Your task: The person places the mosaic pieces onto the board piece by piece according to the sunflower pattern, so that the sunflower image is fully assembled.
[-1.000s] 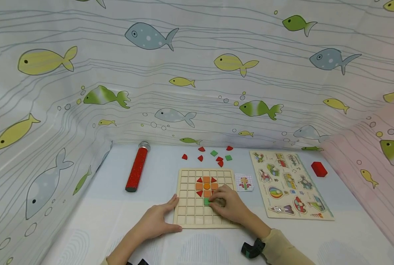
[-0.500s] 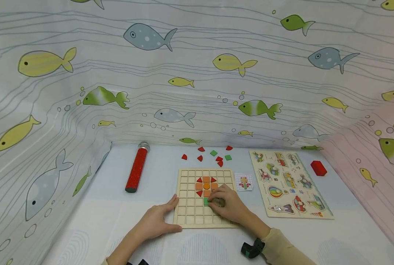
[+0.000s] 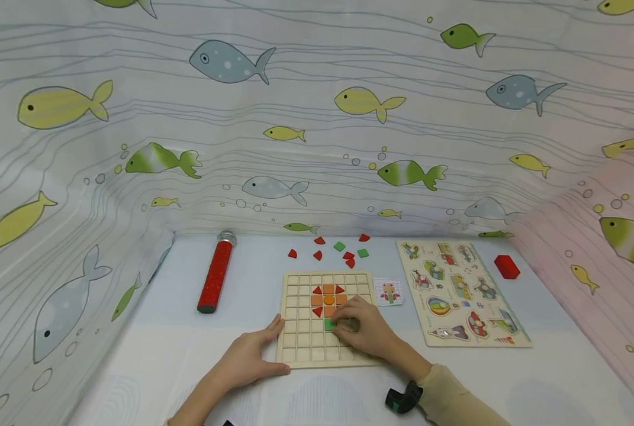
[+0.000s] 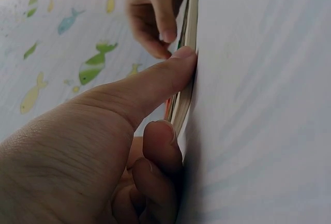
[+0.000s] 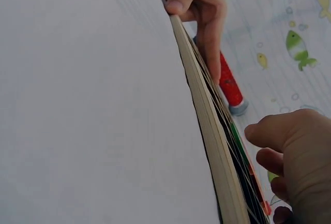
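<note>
A wooden grid board (image 3: 306, 340) lies flat in front of me. My left hand (image 3: 248, 356) rests at its near left corner, forefinger along the left edge and thumb against the front edge. Over the board's middle, my right hand (image 3: 367, 329) has curled fingers, thumb and forefinger tips at the right side of a green square tile (image 3: 328, 325). That tile sits in a cell below the pattern of orange squares (image 3: 317, 300), red triangles (image 3: 317, 312) and an orange round piece (image 3: 328, 300). The right hand hides cells on the right. In the right wrist view, the green tile (image 5: 236, 133) shows beside the thumb.
Loose red quarter-round pieces (image 3: 318, 255) and green squares (image 3: 340, 246) lie behind the board. A small pattern card (image 3: 389, 292) is to its right, then a picture puzzle (image 3: 457, 296) and a red block (image 3: 507, 267). A red microphone-like cylinder (image 3: 215, 277) lies left.
The head view has shifted slightly, so everything sits a little further left in it. Both hands keep their places on the board, and the green tile stays in the same cell.
</note>
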Motion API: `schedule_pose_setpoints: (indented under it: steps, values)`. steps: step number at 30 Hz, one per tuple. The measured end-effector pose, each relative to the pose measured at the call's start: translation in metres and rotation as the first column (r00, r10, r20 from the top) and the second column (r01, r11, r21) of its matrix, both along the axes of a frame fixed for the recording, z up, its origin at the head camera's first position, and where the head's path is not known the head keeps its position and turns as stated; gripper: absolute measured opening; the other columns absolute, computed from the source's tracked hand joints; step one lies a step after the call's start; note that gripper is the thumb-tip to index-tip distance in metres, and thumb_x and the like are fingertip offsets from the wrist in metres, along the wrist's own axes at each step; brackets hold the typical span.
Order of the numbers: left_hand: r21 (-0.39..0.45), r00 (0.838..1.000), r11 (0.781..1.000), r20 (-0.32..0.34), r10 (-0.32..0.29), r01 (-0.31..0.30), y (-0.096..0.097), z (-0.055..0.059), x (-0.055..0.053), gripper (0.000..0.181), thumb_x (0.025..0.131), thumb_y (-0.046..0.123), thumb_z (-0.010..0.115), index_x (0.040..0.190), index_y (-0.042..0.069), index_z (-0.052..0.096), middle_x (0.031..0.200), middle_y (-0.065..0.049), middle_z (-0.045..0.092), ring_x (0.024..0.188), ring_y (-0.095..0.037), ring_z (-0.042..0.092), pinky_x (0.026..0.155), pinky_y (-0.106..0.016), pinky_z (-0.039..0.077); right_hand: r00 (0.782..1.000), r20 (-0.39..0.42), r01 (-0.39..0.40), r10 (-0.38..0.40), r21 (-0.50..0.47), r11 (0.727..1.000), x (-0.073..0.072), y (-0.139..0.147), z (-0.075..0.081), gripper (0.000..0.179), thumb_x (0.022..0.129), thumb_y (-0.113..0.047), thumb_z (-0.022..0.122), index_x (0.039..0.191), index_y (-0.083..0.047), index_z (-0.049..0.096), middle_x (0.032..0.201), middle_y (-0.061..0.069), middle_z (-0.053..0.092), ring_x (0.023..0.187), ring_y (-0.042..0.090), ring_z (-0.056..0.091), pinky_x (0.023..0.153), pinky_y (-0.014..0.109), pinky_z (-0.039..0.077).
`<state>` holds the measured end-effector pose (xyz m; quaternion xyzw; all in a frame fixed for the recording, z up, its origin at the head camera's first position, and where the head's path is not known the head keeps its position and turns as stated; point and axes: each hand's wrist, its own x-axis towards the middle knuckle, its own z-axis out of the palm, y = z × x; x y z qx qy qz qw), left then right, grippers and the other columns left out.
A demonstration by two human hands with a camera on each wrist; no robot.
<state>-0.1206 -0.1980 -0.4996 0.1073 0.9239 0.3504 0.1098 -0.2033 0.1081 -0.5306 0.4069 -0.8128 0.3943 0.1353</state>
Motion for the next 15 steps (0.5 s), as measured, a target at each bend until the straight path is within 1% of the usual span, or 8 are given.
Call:
schedule_pose_setpoints:
  steps: [4,6,7,10,13,15]
  values:
    - [-0.003,1.000,1.000,0.008,0.000,0.000,-0.001,0.000,0.002,0.105,0.075,0.048,0.094,0.159,0.006,0.047,0.167,-0.006,0.042,0.146,-0.039,0.051,0.115,-0.062,0.044,1.000,0.010,-0.009,0.009,-0.034,0.999,-0.002,-0.001,0.006,0.020,0.082,-0.009,0.091,0.098,-0.011,0.080,0.098,-0.003,0.077,0.094,0.015,0.065,0.080,0.031,0.057]
    - [-0.001,1.000,1.000,0.013,0.001,-0.001,-0.001,0.000,0.002,0.105,0.076,0.049,0.094,0.160,0.007,0.047,0.167,-0.006,0.042,0.147,-0.039,0.050,0.115,-0.062,0.044,1.000,0.006,0.002,-0.001,-0.043,0.999,-0.006,0.000,0.009,0.020,0.082,-0.008,0.091,0.099,-0.010,0.080,0.099,-0.001,0.078,0.095,0.016,0.066,0.081,0.032,0.058]
    - [0.001,1.000,1.000,0.016,0.000,0.000,-0.001,0.000,0.003,0.104,0.076,0.049,0.093,0.160,0.007,0.047,0.168,-0.005,0.042,0.147,-0.039,0.050,0.116,-0.064,0.042,1.000,0.003,0.013,-0.013,-0.047,0.999,-0.008,0.001,0.011,0.020,0.082,-0.007,0.091,0.099,-0.009,0.080,0.099,-0.001,0.078,0.095,0.016,0.067,0.081,0.033,0.058]
    - [0.011,1.000,1.000,0.019,0.001,-0.001,-0.001,0.000,0.003,0.104,0.076,0.049,0.093,0.160,0.007,0.047,0.168,-0.005,0.042,0.147,-0.040,0.050,0.116,-0.065,0.042,0.998,0.002,0.061,-0.061,-0.054,0.997,-0.017,0.007,0.015,0.020,0.083,-0.005,0.090,0.101,-0.008,0.080,0.101,0.001,0.078,0.093,0.018,0.067,0.074,0.034,0.058]
    - [0.006,1.000,1.000,0.012,-0.001,0.001,-0.001,0.000,0.002,0.105,0.076,0.050,0.094,0.159,0.007,0.047,0.168,-0.005,0.042,0.146,-0.041,0.050,0.116,-0.067,0.040,0.991,0.055,0.126,-0.123,-0.056,0.990,-0.029,0.015,0.021,0.021,0.085,-0.005,0.089,0.104,-0.008,0.081,0.103,0.001,0.078,0.087,0.022,0.064,0.067,0.031,0.052]
    - [0.005,1.000,1.000,0.004,-0.005,0.005,-0.001,0.000,0.001,0.105,0.076,0.049,0.093,0.159,0.007,0.047,0.168,-0.005,0.042,0.146,-0.041,0.050,0.116,-0.065,0.041,0.980,0.100,0.174,-0.169,-0.042,0.984,-0.038,0.020,0.027,0.021,0.086,-0.008,0.088,0.106,-0.007,0.081,0.105,0.002,0.078,0.086,0.026,0.063,0.067,0.031,0.049]
